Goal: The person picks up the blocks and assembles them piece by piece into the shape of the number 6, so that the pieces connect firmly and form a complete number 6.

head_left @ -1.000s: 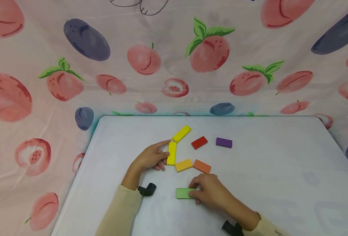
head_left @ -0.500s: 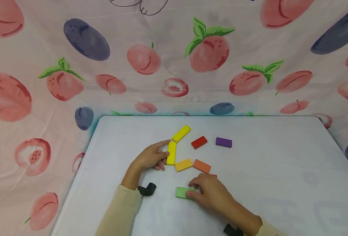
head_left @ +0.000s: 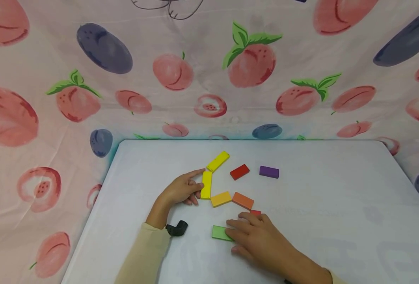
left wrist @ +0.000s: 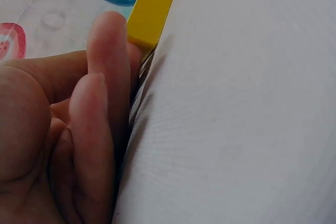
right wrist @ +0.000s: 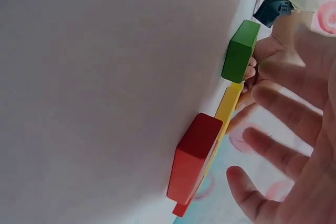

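Observation:
My left hand [head_left: 179, 190] rests beside an upright-lying yellow block [head_left: 206, 184]; its index finger reaches the far end and its thumb tip overlaps the near-left edge. Another yellow block [head_left: 218, 161] slants away from that far end. A yellow-orange block [head_left: 221, 199], an orange block [head_left: 243, 200] and a red block [head_left: 255, 212] follow in a curve, the red one partly behind my right hand [head_left: 264, 242]. With fingers spread, that hand hovers over the right end of a light green block [head_left: 218, 232]. The right wrist view shows a gap between the fingers and the green block [right wrist: 240, 51].
Farther back on the white table [head_left: 337, 189] lie a second red block [head_left: 239, 172] and a purple block [head_left: 269, 172]. A fruit-print cloth [head_left: 209, 71] hangs behind the table's back edge. A black wrist device [head_left: 177, 228] sits at the left cuff.
My right hand has let go of the red block, spread its fingers and drawn back to the lower right, uncovering part of that block. My left hand stays where it was.

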Demonstrator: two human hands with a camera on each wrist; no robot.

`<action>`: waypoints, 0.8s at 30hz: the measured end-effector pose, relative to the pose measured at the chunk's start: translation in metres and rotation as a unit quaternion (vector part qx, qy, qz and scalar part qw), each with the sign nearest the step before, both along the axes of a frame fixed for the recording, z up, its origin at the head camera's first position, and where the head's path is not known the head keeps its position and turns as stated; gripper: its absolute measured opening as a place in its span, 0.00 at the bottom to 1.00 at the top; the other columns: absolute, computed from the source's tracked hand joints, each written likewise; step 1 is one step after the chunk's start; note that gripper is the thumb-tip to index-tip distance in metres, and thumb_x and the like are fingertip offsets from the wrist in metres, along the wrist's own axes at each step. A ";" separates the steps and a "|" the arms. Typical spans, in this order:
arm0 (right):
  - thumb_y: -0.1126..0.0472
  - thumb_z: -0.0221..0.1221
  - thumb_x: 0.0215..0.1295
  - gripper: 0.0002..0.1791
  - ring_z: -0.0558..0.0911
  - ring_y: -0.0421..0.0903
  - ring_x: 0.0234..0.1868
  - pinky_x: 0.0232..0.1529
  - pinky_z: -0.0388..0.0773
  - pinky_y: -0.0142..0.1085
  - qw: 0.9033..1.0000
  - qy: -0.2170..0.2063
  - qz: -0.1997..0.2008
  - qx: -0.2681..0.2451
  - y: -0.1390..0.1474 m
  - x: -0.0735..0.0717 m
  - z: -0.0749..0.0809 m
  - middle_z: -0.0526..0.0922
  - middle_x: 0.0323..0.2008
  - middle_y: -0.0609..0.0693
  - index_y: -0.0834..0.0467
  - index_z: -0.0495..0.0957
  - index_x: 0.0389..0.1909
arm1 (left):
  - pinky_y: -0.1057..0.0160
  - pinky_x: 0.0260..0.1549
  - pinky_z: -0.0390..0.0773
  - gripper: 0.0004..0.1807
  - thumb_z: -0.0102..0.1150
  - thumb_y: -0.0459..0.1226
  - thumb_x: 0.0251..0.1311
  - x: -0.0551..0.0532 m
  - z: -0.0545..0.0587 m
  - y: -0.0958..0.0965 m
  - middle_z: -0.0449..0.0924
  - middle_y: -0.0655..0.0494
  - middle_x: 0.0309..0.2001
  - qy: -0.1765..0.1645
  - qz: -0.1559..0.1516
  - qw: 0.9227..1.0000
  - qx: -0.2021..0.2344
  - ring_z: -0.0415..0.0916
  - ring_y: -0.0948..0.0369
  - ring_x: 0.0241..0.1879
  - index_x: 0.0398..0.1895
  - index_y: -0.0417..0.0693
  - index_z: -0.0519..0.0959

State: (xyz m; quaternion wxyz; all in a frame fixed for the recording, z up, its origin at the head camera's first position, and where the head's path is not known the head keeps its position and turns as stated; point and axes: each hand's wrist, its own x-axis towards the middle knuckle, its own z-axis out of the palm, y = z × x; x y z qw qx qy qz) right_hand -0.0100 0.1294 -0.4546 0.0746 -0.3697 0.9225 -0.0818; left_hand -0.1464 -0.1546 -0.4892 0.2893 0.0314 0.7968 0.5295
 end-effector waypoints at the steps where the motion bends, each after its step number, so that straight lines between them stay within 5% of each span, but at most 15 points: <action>1: 0.35 0.58 0.70 0.25 0.72 0.47 0.68 0.54 0.73 0.53 1.000 0.002 0.012 0.008 0.001 0.000 0.000 0.77 0.66 0.36 0.35 0.78 0.65 | 0.66 0.18 0.80 0.33 0.60 0.42 0.72 0.000 0.000 0.000 0.81 0.49 0.26 0.000 0.000 1.000 0.000 0.84 0.55 0.21 0.77 0.68 0.63; 8: 0.35 0.54 0.73 0.26 0.71 0.48 0.71 0.52 0.72 0.54 0.998 -0.006 0.041 0.039 0.006 -0.001 -0.002 0.74 0.69 0.33 0.32 0.74 0.69 | 0.66 0.19 0.81 0.33 0.60 0.42 0.72 -0.001 -0.002 -0.001 0.81 0.49 0.26 -0.002 0.000 1.000 0.003 0.84 0.55 0.20 0.78 0.68 0.63; 16: 0.46 0.70 0.62 0.19 0.81 0.46 0.60 0.46 0.72 0.48 0.992 0.101 0.068 -0.020 0.010 -0.004 -0.008 0.86 0.53 0.33 0.35 0.85 0.55 | 0.66 0.18 0.80 0.33 0.60 0.42 0.72 -0.001 -0.002 -0.001 0.81 0.49 0.26 0.003 0.000 1.000 0.003 0.84 0.55 0.21 0.78 0.68 0.63; 24: 0.53 0.74 0.58 0.19 0.84 0.43 0.53 0.46 0.72 0.49 0.999 0.042 0.017 -0.022 0.009 -0.007 -0.004 0.89 0.46 0.32 0.33 0.88 0.50 | 0.66 0.19 0.80 0.33 0.60 0.42 0.72 0.000 -0.001 0.000 0.81 0.49 0.27 -0.004 0.001 1.000 -0.001 0.84 0.54 0.21 0.77 0.69 0.63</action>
